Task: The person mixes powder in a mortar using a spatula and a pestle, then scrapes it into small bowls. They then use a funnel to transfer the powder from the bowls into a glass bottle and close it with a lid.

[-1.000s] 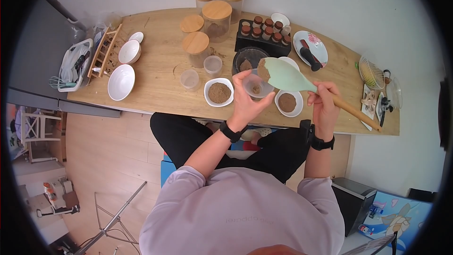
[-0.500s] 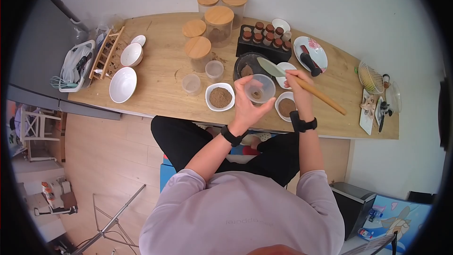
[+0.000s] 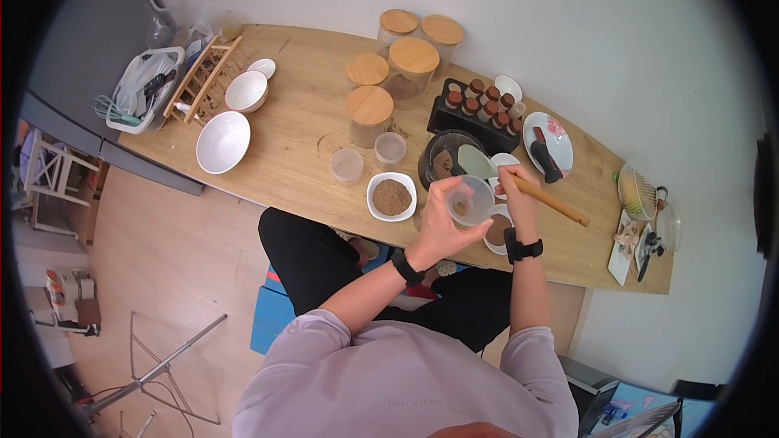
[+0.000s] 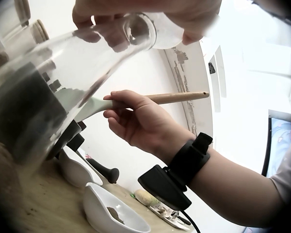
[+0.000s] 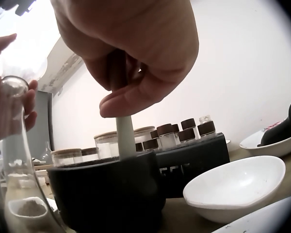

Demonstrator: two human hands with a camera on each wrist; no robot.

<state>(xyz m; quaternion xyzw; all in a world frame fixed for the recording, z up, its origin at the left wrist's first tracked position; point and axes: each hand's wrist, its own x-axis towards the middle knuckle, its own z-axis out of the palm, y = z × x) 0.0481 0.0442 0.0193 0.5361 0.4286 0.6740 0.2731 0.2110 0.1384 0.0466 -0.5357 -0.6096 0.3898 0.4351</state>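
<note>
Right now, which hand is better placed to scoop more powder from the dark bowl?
Right. The right hand grips the spatula, its blade already in the dark bowl. The left hand holds the cup.

Our left hand (image 3: 445, 223) is raised in front of us, fingers curled in a grip; our right hand (image 3: 514, 186), just beside it, fingers wrapped tight, wrist bent down

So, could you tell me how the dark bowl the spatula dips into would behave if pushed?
The dark bowl looks thick-walled and squat, so probably heavy and unlikely to tip. On the wooden table it would likely slide stiffly. The right hand holding the spatula inside might jostle it slightly.
</note>
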